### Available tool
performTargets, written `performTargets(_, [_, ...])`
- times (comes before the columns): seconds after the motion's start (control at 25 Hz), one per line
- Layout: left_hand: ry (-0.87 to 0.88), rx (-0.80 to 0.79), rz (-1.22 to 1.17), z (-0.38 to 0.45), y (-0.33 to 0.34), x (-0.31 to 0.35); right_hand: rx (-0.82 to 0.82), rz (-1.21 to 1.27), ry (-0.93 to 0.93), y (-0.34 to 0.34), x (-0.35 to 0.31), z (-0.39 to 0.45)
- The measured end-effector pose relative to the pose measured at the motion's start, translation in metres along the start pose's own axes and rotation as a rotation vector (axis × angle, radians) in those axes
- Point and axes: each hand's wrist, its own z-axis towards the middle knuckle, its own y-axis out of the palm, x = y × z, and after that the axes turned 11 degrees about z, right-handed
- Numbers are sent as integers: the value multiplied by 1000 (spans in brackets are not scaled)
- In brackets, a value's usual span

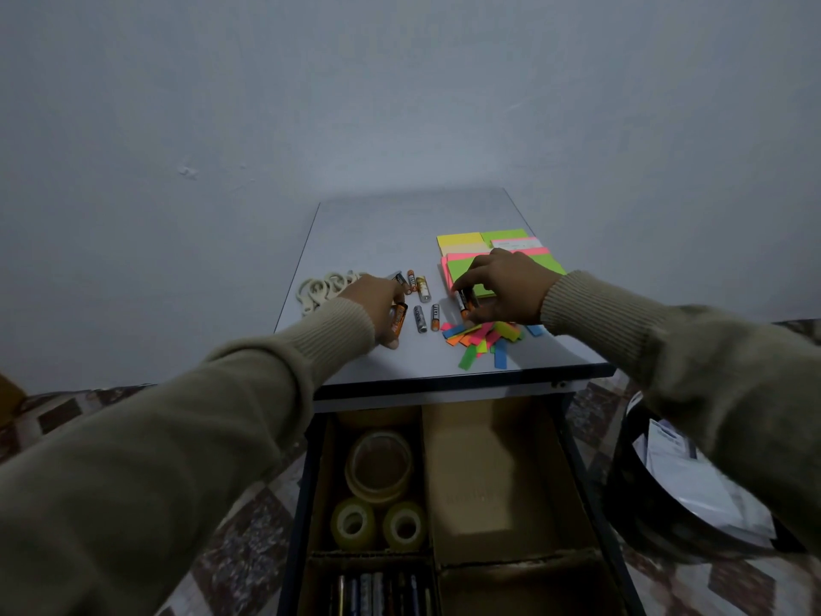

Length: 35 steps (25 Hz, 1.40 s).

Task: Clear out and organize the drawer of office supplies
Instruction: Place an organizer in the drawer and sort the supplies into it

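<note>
Several batteries (421,304) lie on the grey cabinet top (382,233). My left hand (380,309) grips an orange and black battery (398,320) at its left end. My right hand (506,289) pinches another orange and black battery (462,303) just in front of the stacked coloured sticky notes (488,249). A heap of small coloured paper flags (486,337) lies under my right wrist. Below, the open drawer (577,464) holds cardboard dividers with tape rolls (380,495), a brown box (484,473) and pens (377,593).
Pale plastic hooks (322,289) lie at the cabinet top's left edge. A black bin (675,495) with white papers stands on the patterned floor to the right of the drawer. A bare wall rises behind the cabinet.
</note>
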Motion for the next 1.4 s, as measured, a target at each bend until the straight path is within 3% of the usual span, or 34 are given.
performTargets(0.44, [-56, -39, 80, 10, -7, 6, -7, 40, -8, 3, -3, 0])
performTargets(0.84, [-70, -111, -137, 3, -4, 4, -6, 56, -17, 2, -9, -3])
performTargets(1.4, [-8, -118, -137, -1, -1, 8, -32, 102, -14, 10, -12, -3])
